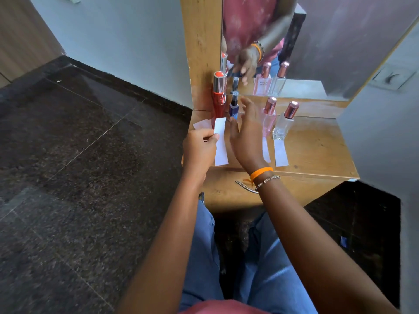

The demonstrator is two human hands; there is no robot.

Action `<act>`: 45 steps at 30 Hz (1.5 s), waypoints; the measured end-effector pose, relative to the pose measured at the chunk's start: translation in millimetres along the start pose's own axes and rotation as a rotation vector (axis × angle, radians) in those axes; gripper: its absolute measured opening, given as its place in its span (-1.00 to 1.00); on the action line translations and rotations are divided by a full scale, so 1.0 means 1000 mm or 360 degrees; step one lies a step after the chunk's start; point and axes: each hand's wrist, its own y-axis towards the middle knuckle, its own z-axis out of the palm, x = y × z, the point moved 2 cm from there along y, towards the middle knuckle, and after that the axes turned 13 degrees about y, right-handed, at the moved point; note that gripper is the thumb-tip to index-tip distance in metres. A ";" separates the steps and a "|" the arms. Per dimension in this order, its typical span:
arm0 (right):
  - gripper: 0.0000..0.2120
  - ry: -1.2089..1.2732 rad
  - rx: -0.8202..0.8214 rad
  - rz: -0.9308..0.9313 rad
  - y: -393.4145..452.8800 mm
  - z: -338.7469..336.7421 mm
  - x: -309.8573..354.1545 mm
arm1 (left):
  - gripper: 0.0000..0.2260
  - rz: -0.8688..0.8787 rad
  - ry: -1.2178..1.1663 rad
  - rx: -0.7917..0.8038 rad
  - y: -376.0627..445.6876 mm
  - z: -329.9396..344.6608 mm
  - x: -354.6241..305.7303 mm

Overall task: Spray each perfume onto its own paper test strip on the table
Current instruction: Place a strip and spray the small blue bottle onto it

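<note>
Strip [221, 141], plain white paper, pinched in left hand [199, 148].

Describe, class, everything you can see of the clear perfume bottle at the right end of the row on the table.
The clear perfume bottle is a slim rectangular flask of what looks like colourless glass, with a thick base and a shiny rose-gold cylindrical cap, which is on. It stands on the wooden table, appearing to lean right in this wide-angle view. It is the rightmost bottle, just right of the pink bottle. A white paper strip lies in front of its base. Neither hand touches it. Its reflection shows in the mirror behind.
</note>
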 end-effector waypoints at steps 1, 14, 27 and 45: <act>-0.54 -0.0014 0.0002 0.0013 0.006 0.004 -0.002 | -0.90 -0.0006 -0.0003 -0.0006 0.001 -0.002 0.001; -0.53 -0.0321 -0.0189 0.0088 0.024 0.014 -0.010 | -0.90 -0.0043 -0.0087 -0.0022 -0.001 -0.008 0.010; -0.62 -0.0131 -0.0174 -0.0065 -0.043 -0.055 0.038 | -0.83 0.0344 0.0359 0.0147 -0.008 0.037 -0.018; -0.66 0.0017 -0.0017 0.0046 -0.043 -0.086 0.032 | -0.78 0.0373 -0.0158 0.0449 -0.026 0.032 -0.036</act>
